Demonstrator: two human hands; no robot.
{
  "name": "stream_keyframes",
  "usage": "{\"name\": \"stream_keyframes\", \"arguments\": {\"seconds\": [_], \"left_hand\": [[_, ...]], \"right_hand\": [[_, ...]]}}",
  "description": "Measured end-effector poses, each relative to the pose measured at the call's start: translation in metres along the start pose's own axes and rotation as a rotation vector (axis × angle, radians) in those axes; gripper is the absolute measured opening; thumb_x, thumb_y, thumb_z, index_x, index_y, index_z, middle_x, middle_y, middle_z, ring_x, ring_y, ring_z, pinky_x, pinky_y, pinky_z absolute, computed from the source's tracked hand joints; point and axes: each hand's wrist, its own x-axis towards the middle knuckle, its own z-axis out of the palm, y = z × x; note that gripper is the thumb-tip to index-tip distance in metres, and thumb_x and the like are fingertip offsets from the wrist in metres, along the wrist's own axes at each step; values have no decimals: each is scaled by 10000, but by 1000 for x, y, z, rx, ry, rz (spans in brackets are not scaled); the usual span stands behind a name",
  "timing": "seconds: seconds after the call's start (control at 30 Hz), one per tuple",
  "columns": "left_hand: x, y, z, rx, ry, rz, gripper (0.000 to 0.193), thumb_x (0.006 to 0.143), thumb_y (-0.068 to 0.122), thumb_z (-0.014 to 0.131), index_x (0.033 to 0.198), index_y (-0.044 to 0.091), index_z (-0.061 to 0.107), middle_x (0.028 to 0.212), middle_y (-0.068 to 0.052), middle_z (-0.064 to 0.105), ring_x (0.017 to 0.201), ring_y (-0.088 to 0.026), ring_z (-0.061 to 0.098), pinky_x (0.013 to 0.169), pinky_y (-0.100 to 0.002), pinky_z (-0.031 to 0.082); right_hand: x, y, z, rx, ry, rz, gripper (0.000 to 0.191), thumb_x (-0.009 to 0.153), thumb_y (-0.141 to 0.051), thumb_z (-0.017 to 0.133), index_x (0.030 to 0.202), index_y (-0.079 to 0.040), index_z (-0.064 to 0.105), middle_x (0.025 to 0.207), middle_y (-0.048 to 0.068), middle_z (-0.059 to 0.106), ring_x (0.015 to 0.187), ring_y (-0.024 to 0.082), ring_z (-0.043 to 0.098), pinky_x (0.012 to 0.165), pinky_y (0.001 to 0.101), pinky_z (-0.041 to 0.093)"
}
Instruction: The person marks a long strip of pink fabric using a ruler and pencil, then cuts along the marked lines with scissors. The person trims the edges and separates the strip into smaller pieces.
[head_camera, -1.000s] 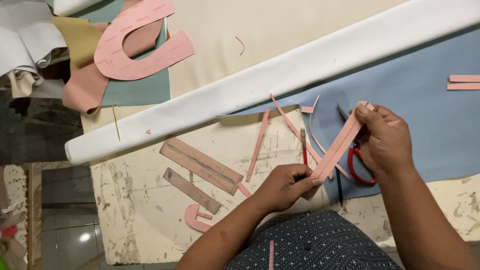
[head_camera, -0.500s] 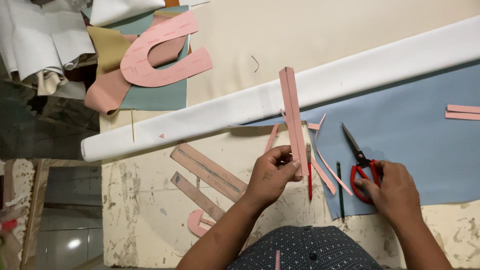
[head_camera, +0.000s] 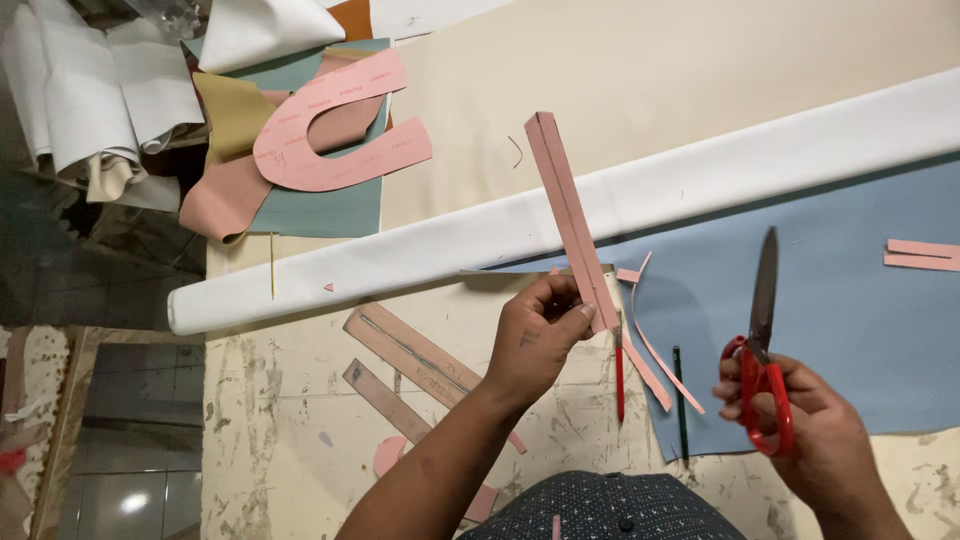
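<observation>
My left hand (head_camera: 535, 335) pinches a long, folded pink strip (head_camera: 570, 220) upright; my right hand (head_camera: 800, 420) grips closed red-handled scissors (head_camera: 762, 350).

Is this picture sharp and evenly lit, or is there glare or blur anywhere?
Head view: the left hand with its pink strip and the right hand with the red scissors look sharp; lighting on the table is even with soft shadows; a bright glare spot sits on the floor tiles at lower left.

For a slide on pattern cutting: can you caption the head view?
Left hand holds up pink strips while right hand holds closed red-handled scissors above blue sheet.
</observation>
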Motion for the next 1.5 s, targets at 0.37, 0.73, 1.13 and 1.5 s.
{"name": "stream_keyframes", "arguments": {"seconds": [0.37, 0.73, 1.13, 1.5], "left_hand": [[12, 32, 29, 56, -38, 27, 353, 973, 59, 610, 1308, -52, 626, 966, -94, 702, 839, -128, 669, 766, -281, 605], [8, 27, 39, 139, 6, -50, 389, 959, 83, 625, 1328, -39, 625, 920, -88, 718, 795, -116, 691, 735, -257, 606], [4, 23, 39, 156, 9, -27, 389, 961, 85, 617, 1329, -39, 623, 906, -81, 713, 785, -114, 693, 727, -260, 609], [6, 18, 37, 106, 32, -56, 376, 952, 58, 626, 1308, -63, 605, 927, -79, 702, 819, -116, 710, 743, -261, 636]], "right_hand": [[-12, 13, 52, -114, -452, -83, 750, 874, -585, 557, 1336, 4, 518, 968, 92, 596, 874, 212, 598, 806, 390, 542], [-16, -6, 68, -359, -309, 60, 552, 777, -117, 577, 1325, -60, 608, 859, 73, 613, 758, 204, 653, 666, 368, 553], [-16, -5, 69, -368, -267, 95, 461, 830, -155, 623, 1276, -37, 630, 821, 79, 612, 673, 203, 630, 613, 354, 553], [-15, -5, 69, -320, -263, 94, 438, 849, -145, 615, 1266, -21, 662, 782, 55, 594, 684, 186, 614, 617, 336, 519]]}}
